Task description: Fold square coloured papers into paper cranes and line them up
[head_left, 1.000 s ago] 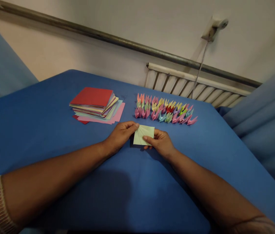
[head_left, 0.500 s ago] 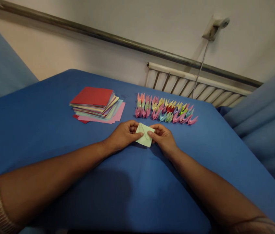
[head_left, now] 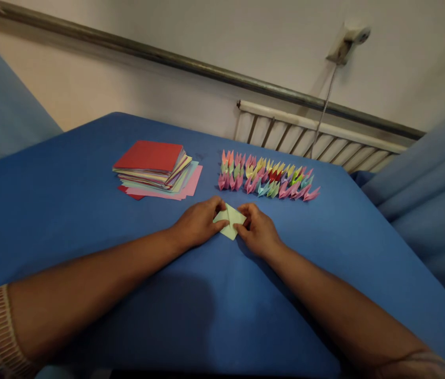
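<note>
A small folded square of pale green paper (head_left: 230,216) is held between my two hands, one corner pointing toward me. My left hand (head_left: 202,222) pinches its left side, thumb on top and fingers behind. At its right side, my right hand (head_left: 260,230) grips the paper with the thumb on the face and curled fingers at the edge. A crease runs down the middle of the square. Just beyond my hands stand rows of folded paper cranes (head_left: 267,179) in pink, yellow, red, green and blue.
A stack of coloured paper sheets (head_left: 149,155), red on top, lies at the left on the blue-covered table (head_left: 57,210). Behind the table are a wall pipe (head_left: 191,64), a radiator (head_left: 285,123) and a socket with a hanging cord (head_left: 343,50). Blue curtains (head_left: 435,200) flank both sides.
The green paper has shifted slightly left and turned so a corner points toward me. My right hand has moved left with it, its fingers more curled.
</note>
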`<act>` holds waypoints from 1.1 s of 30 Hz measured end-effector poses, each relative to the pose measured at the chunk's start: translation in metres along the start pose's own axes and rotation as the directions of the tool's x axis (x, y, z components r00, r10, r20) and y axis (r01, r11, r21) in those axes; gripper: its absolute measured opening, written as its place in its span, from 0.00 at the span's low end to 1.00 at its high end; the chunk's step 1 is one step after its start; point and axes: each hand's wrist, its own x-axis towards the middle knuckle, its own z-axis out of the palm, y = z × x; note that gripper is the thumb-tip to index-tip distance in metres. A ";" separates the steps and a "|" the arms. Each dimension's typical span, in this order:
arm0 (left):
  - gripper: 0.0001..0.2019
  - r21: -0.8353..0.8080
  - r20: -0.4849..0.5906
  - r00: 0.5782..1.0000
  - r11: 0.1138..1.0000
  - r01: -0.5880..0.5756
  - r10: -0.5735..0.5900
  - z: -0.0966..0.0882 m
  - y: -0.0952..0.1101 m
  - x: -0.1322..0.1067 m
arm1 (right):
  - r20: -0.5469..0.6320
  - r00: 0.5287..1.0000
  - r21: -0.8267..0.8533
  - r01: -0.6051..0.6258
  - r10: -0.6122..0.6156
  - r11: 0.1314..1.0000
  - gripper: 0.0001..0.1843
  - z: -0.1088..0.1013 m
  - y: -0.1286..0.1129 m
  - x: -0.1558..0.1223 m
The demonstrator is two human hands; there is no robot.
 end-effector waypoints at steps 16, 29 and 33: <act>0.10 0.226 0.245 0.870 0.847 -0.480 0.428 -0.015 0.014 -0.007 | 0.354 0.874 -0.012 0.360 -0.333 0.933 0.22 -0.032 0.011 0.008; 0.11 0.176 0.214 0.909 0.902 -0.395 0.356 -0.016 0.017 -0.008 | 0.294 0.866 0.026 0.415 -0.404 0.909 0.10 -0.028 0.018 0.012; 0.11 0.166 0.204 0.915 0.909 -0.383 0.348 -0.014 0.015 -0.009 | 0.252 0.876 0.047 0.414 -0.412 0.909 0.03 -0.023 0.019 0.012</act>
